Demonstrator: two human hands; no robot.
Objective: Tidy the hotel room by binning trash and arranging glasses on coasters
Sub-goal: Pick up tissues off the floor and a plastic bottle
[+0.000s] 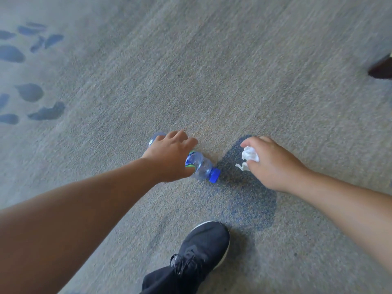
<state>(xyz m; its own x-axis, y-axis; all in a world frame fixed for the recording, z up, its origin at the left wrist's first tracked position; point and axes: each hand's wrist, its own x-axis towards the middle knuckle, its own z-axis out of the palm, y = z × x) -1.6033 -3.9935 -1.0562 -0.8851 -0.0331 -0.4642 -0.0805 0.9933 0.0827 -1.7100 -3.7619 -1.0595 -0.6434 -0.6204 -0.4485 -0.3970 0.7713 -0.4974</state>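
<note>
Nearest the lens, planted on the carpet (275, 71): one black shoe (204, 244), toe forward, between two bare forearms reaching down. Farther out on the left, left hand (169, 157) draped over a clear plastic bottle (201, 166) lying flat on the floor. Fingers (186, 139) curled across the labelled middle, thumb tucked under the near side; closed around the bottle, though not possible to tell whether lifted or merely gripped. Long axis running far-left to near-right, blue cap (214, 175) pointing toward the right hand (273, 164), base hidden past the knuckles. Just beside the cap, over a dark blue patch of pattern, right-hand fingers pinched shut on a crumpled white tissue (249, 154), a loose scrap trailing below. Both pieces of trash in hand; no bin, glasses or coasters visible. Farthest off, more blue marks at the carpet's left edge.
</note>
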